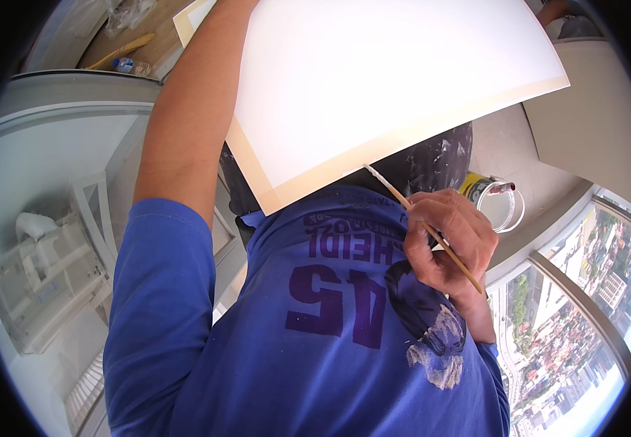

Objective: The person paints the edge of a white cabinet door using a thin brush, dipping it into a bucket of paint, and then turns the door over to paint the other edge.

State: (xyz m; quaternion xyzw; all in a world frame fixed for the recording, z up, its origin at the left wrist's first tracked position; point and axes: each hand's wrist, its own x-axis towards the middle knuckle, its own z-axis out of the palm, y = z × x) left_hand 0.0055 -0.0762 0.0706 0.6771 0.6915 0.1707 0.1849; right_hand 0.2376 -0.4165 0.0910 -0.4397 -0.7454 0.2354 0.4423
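Observation:
A thin paintbrush (443,244) with a pale wooden handle is pinched in my right hand (450,237). Its white, paint-coated tip lies at the lower edge of a large white panel (396,69), touching or very close to it. A tan border (315,178) runs along the panel's lower and left sides. My left arm reaches up across the panel's left side, and its hand is beyond the top of the picture. Past my right hand stands a yellow paint can (496,204) with a wire handle and a dark reddish-brown piece on its rim.
Glass panes (68,138) and a white frame-like fixture (53,277) are at the left. A window (563,313) over a city lies at the lower right, below a beige panel (585,109). A plastic bottle (122,65) and a yellow stick (130,47) lie at the upper left.

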